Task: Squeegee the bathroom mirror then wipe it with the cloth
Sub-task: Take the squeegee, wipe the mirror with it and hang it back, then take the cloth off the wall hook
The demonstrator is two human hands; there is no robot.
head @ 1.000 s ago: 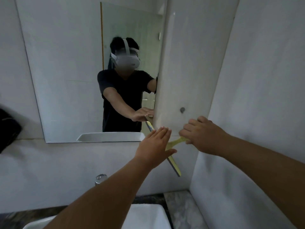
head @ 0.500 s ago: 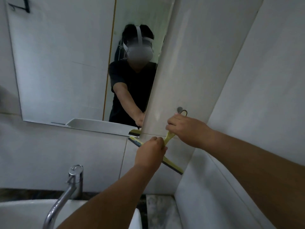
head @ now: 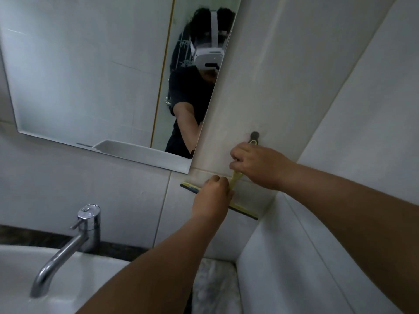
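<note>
Right of centre in the frame, the yellow squeegee lies against the tiled wall, below the wall hook. The right hand pinches its handle near the loop; the left hand grips the blade bar. The mirror, upper left, is untouched. It looks like a fetching or hanging step; which, I can't tell. No cloth in view.

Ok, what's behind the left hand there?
The left hand covers the middle of the yellow squeegee's blade; both blade ends show against the white tiled wall. Where handle meets blade is hidden, so its fingers' hold can't be seen.
</note>
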